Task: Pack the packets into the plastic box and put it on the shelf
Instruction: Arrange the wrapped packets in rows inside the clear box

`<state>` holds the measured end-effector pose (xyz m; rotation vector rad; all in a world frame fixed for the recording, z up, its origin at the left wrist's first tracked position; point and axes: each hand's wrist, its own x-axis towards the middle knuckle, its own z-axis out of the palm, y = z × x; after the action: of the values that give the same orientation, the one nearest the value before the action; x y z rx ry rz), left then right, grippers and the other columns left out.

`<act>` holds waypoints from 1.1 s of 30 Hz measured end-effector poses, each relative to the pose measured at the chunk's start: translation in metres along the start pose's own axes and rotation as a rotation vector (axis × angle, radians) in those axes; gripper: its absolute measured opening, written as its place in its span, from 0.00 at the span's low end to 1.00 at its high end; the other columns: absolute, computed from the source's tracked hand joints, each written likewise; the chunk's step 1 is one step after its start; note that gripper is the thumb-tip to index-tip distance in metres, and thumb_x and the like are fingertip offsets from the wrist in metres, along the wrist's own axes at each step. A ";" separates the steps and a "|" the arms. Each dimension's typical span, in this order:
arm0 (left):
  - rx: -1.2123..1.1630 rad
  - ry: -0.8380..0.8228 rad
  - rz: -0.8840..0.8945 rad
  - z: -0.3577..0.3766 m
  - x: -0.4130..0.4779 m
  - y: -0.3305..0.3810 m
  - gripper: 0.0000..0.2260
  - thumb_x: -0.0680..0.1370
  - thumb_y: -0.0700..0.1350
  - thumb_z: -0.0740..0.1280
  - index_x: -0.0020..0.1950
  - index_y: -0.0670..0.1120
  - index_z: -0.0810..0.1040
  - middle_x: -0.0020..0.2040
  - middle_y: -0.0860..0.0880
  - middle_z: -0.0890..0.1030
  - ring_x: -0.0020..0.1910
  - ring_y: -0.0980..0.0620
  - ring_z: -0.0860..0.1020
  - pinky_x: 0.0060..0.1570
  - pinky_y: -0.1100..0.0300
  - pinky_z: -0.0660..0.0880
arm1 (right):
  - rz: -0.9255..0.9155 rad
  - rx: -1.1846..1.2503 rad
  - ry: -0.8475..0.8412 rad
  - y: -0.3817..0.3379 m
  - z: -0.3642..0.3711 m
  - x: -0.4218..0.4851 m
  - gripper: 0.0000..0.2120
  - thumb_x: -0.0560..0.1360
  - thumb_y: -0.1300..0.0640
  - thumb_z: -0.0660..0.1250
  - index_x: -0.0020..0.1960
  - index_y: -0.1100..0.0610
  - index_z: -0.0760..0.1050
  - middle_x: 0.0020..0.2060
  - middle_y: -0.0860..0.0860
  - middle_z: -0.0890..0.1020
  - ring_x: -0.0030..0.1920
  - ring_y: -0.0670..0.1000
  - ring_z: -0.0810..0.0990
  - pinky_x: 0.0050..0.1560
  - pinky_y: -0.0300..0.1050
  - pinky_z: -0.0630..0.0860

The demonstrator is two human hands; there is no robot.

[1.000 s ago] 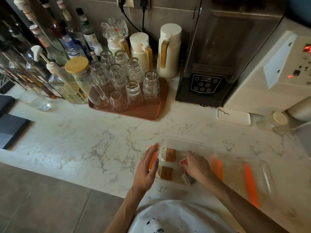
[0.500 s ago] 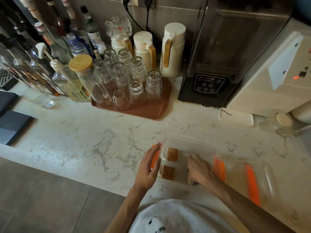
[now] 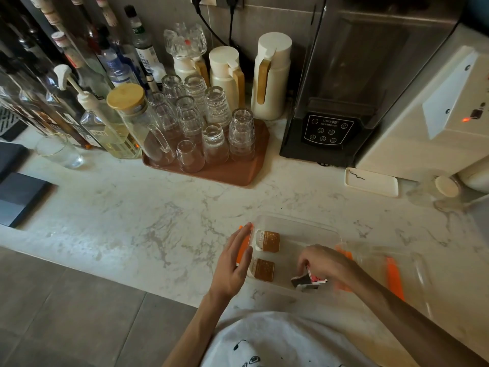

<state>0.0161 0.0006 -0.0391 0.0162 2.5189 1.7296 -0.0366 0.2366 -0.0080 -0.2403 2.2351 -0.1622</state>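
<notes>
Where the white marbled counter meets the wall at the upper left of the frame, glass bottles stand crowded. Just right of them a brown tray carries upturned drinking glasses. Lower down, near the middle, your left hand lies with fingers straight against the left end of the clear plastic box, over its orange latch, and grasps nothing. That box rests on the counter at the lower middle of the frame. Inside, by its left wall, two square brown packets lie flat, one behind the other. Further right, within the box near its front wall, your right hand is curled, fingertips pinching a tilted dark packet with a red-and-white edge. You cannot tell whether that packet touches the box floor. Right again, a blurred clear lid with orange clips lies beside the box, partly behind your forearm. At upper right stands a black blender.
</notes>
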 end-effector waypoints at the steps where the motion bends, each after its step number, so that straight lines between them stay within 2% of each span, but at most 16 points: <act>1: 0.003 -0.001 -0.001 0.000 0.000 0.000 0.23 0.84 0.56 0.58 0.79 0.54 0.67 0.76 0.59 0.71 0.76 0.57 0.70 0.73 0.46 0.71 | -0.010 0.006 0.007 0.000 -0.001 -0.001 0.23 0.73 0.72 0.61 0.59 0.51 0.82 0.61 0.51 0.81 0.56 0.51 0.81 0.52 0.44 0.78; 4: 0.010 -0.006 0.003 0.000 0.000 0.000 0.23 0.84 0.56 0.58 0.79 0.55 0.66 0.76 0.59 0.71 0.75 0.57 0.70 0.72 0.46 0.72 | 0.003 0.086 0.098 0.001 -0.004 -0.001 0.25 0.74 0.72 0.60 0.63 0.50 0.78 0.64 0.51 0.79 0.58 0.52 0.79 0.46 0.42 0.75; 7: 0.025 -0.002 0.006 0.000 0.000 0.000 0.22 0.84 0.55 0.58 0.79 0.55 0.67 0.76 0.58 0.71 0.75 0.57 0.70 0.72 0.46 0.72 | 0.037 0.248 0.179 0.004 -0.004 -0.001 0.18 0.76 0.66 0.65 0.62 0.50 0.77 0.64 0.52 0.78 0.57 0.52 0.79 0.36 0.38 0.72; 11: 0.026 0.000 0.009 0.000 0.000 0.000 0.23 0.84 0.55 0.58 0.79 0.53 0.67 0.76 0.57 0.72 0.75 0.57 0.70 0.72 0.46 0.71 | 0.036 0.368 0.227 0.006 -0.003 0.001 0.13 0.76 0.62 0.67 0.56 0.48 0.80 0.59 0.49 0.82 0.55 0.49 0.80 0.34 0.32 0.70; 15: 0.028 -0.001 0.007 0.000 0.000 0.001 0.23 0.83 0.55 0.58 0.79 0.52 0.68 0.76 0.56 0.72 0.75 0.56 0.70 0.72 0.46 0.71 | 0.108 0.470 0.305 0.004 0.001 0.004 0.12 0.77 0.63 0.66 0.56 0.49 0.75 0.60 0.52 0.80 0.47 0.48 0.78 0.31 0.35 0.67; 19: 0.029 0.002 0.010 0.000 0.000 0.000 0.24 0.83 0.56 0.57 0.79 0.52 0.67 0.76 0.55 0.72 0.75 0.56 0.71 0.71 0.45 0.72 | 0.092 0.461 0.346 -0.004 0.014 0.009 0.18 0.76 0.68 0.61 0.59 0.48 0.74 0.62 0.55 0.76 0.50 0.50 0.78 0.33 0.36 0.70; 23: 0.029 -0.004 0.005 0.000 0.000 0.000 0.24 0.83 0.56 0.58 0.79 0.51 0.67 0.76 0.55 0.72 0.76 0.55 0.70 0.72 0.45 0.71 | 0.113 0.472 0.349 -0.008 0.018 0.013 0.15 0.76 0.67 0.60 0.51 0.47 0.73 0.57 0.56 0.78 0.43 0.49 0.78 0.33 0.39 0.75; 26: 0.027 -0.010 0.003 0.000 0.000 -0.001 0.24 0.83 0.56 0.57 0.79 0.53 0.67 0.76 0.56 0.71 0.76 0.55 0.70 0.72 0.44 0.71 | 0.170 0.466 0.450 -0.008 0.025 0.014 0.09 0.79 0.62 0.63 0.58 0.52 0.70 0.56 0.55 0.80 0.45 0.48 0.79 0.38 0.41 0.77; 29: 0.020 -0.013 0.010 0.000 0.000 -0.001 0.23 0.83 0.56 0.58 0.79 0.54 0.67 0.76 0.57 0.71 0.76 0.56 0.70 0.72 0.45 0.72 | 0.185 0.334 0.440 -0.009 0.034 0.011 0.22 0.78 0.64 0.63 0.70 0.57 0.63 0.55 0.56 0.79 0.48 0.52 0.80 0.44 0.44 0.79; 30: 0.018 -0.014 0.008 0.000 0.000 -0.001 0.23 0.84 0.56 0.58 0.79 0.54 0.67 0.76 0.57 0.71 0.76 0.56 0.70 0.72 0.45 0.72 | 0.186 0.286 0.441 -0.008 0.036 0.009 0.24 0.78 0.66 0.63 0.72 0.57 0.63 0.56 0.56 0.79 0.50 0.53 0.80 0.45 0.44 0.78; 33: 0.003 -0.013 0.006 0.000 0.000 -0.001 0.23 0.83 0.55 0.58 0.79 0.53 0.67 0.76 0.56 0.72 0.75 0.56 0.70 0.72 0.46 0.72 | 0.160 0.156 0.424 -0.008 0.039 0.008 0.17 0.77 0.67 0.62 0.64 0.57 0.73 0.57 0.54 0.79 0.52 0.52 0.79 0.50 0.44 0.78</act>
<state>0.0159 0.0002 -0.0404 0.0353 2.5151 1.7216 -0.0100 0.2259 -0.0368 0.0659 2.6325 -0.3243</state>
